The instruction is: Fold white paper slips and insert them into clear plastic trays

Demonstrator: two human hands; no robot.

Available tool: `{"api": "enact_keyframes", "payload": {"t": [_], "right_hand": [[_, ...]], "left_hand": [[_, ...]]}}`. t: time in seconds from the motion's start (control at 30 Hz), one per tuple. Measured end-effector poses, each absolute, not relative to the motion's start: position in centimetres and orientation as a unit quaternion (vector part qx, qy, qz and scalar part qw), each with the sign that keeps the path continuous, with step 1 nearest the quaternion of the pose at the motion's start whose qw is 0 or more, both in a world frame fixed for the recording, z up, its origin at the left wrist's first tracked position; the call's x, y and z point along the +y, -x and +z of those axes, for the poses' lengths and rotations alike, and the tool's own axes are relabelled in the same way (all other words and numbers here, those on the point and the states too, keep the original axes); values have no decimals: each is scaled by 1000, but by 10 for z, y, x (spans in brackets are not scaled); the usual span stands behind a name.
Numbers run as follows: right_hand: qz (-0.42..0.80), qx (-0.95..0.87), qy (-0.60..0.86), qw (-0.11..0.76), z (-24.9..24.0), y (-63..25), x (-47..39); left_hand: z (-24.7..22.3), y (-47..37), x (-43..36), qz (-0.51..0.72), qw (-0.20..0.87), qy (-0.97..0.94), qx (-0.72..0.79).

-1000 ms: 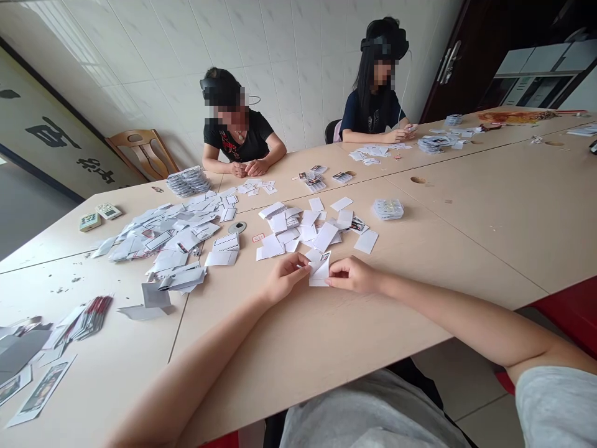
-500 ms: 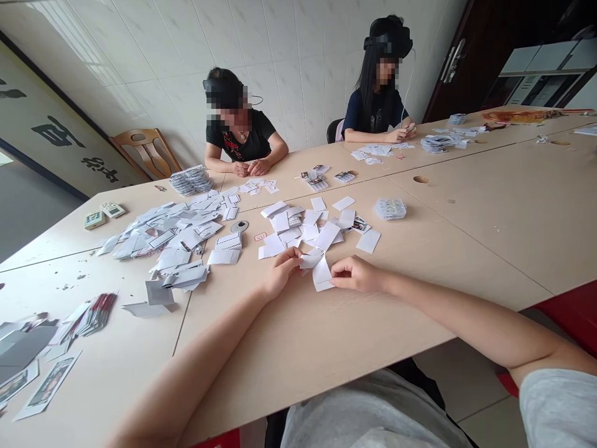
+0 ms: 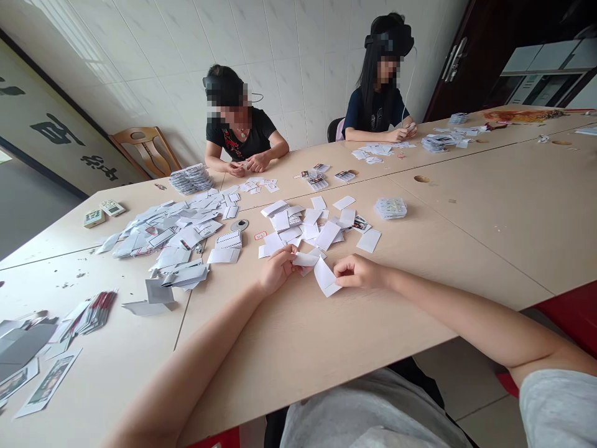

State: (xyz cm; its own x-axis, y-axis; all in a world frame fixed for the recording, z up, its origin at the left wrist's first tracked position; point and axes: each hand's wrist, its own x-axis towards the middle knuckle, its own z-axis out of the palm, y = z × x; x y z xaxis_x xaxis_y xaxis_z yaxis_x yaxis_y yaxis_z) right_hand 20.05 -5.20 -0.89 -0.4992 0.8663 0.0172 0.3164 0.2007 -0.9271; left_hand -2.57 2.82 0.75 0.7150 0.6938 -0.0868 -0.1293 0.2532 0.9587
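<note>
My left hand (image 3: pixel 278 269) pinches a small white paper piece (image 3: pixel 305 259) just in front of a loose pile of white cards (image 3: pixel 310 231). Close on its right, my right hand (image 3: pixel 357 272) grips the edge of a white card (image 3: pixel 325 277), which stands tilted between the two hands. The upper end of that card is near the paper in my left hand; whether they touch I cannot tell. A small red-edged label (image 3: pixel 260 236) lies left of the pile.
A large heap of white cards (image 3: pixel 175 227) spreads on the left, with grey and red-edged pieces nearer. A clear plastic box (image 3: pixel 391 208) stands right of the pile. Across the table (image 3: pixel 471 242) sit two people (image 3: pixel 245 134) with their own papers.
My left hand has shifted slightly left with its paper. The card in my right hand has moved slightly right and tilted, away from the left hand. One person's hands across the table have moved.
</note>
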Motion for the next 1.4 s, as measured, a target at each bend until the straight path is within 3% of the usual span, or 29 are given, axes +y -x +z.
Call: {"api": "enact_keyframes", "payload": {"t": [0.3,1.17,1.27,1.4], "right_hand": [[543,-685,387,294,-11,-208,-46],[531,-690,396,292,-8,-206,-47],[544,-648,404,348,-9,-202,-48],[545,-519,426,502,-11,-200,-46]], "left_hand": [[9,30,34,261,780,-513,245],[4,32,45,318,807,-407,285],[3,32,47,342,806,-386,290],[3,32,46,359,800,-378,296]]}}
